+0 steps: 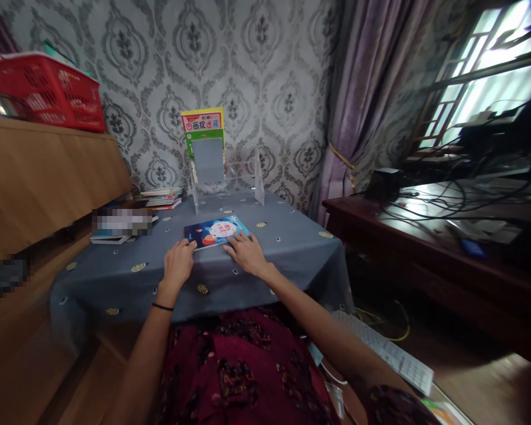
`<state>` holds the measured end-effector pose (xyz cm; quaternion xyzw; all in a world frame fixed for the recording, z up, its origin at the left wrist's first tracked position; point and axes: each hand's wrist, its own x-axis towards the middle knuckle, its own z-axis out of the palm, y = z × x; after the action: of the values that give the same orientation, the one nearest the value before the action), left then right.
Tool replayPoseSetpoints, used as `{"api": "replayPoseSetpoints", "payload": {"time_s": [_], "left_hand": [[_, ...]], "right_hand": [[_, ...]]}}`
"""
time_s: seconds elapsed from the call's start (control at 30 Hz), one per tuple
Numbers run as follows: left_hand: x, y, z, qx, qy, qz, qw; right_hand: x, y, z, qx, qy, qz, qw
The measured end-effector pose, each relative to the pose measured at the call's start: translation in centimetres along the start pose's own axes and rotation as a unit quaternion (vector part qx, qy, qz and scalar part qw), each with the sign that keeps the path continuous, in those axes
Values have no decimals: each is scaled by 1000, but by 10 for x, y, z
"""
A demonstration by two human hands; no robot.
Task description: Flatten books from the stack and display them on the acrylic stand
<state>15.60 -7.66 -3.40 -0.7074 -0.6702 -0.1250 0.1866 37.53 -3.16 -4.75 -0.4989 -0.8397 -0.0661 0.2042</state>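
1. Here at the front edge of the surface (pixel 287 227), the blue book (pixel 221 226) lies flat, cover up, just in from that edge's middle.
2. Left hand (pixel 179 262) at the book's near left corner, fingers bent; pinching or merely resting, I cannot tell. Right hand (pixel 246 252) palm down, fingers spread across the book's right part.
3. Danger, in my judgement: a pull towards the body could bring the book over the front edge, so near is it. Lifting with the left while the right presses might crease the cover. A snagged forearm could ruck the cloth (pixel 88 295) hanging there.
4. Around it: a clear stand (pixel 259 183) near the back edge, an upright yellow-and-green book (pixel 203 124) with it; a stack of books (pixel 161 199) towards the back left corner.
5. In the way: the stand limits room behind; a loose book (pixel 108 237) by the left edge narrows that side.
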Motion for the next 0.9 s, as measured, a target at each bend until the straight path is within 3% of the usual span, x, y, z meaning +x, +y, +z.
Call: {"api": "replayPoseSetpoints", "payload": {"time_s": [0.17,0.43,0.73,0.9], "left_hand": [[0,6,-1,5,4,-8,1000],[-2,34,-6,22,-4,-13,1000],[-9,54,-26,58,-90,8,994],[4,50,-20,34,-98,10,995]], "right_hand": [[-6,9,-3,-14,3,31,999],[-1,9,4,-25,16,16,999],[1,5,0,-35,-13,-24,999],[7,4,-3,-37,-37,-21,998]]}}
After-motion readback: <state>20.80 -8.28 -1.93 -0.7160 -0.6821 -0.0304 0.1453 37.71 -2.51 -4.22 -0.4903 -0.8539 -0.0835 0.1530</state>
